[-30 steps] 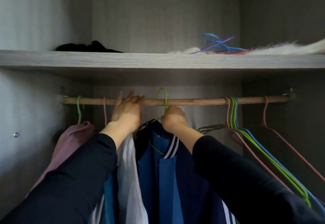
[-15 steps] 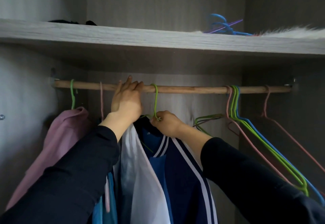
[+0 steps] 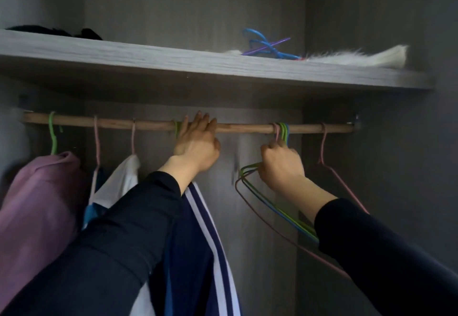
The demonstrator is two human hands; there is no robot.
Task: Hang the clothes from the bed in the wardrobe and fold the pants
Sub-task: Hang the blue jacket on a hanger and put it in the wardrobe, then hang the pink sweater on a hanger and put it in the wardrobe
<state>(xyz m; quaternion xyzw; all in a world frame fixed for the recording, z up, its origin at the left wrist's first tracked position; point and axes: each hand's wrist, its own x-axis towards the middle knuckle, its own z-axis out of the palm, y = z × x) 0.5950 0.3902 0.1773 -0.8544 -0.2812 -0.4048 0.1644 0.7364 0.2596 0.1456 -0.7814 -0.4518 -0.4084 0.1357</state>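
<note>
At the frame's centre our left hand rests on the wooden rod, fingers laid straight over it, beside a green hook. The striped navy jacket hangs below our wrist. Right of centre, our right hand grips the empty hangers just under the rod. A pink top and a white shirt hang at left.
</note>
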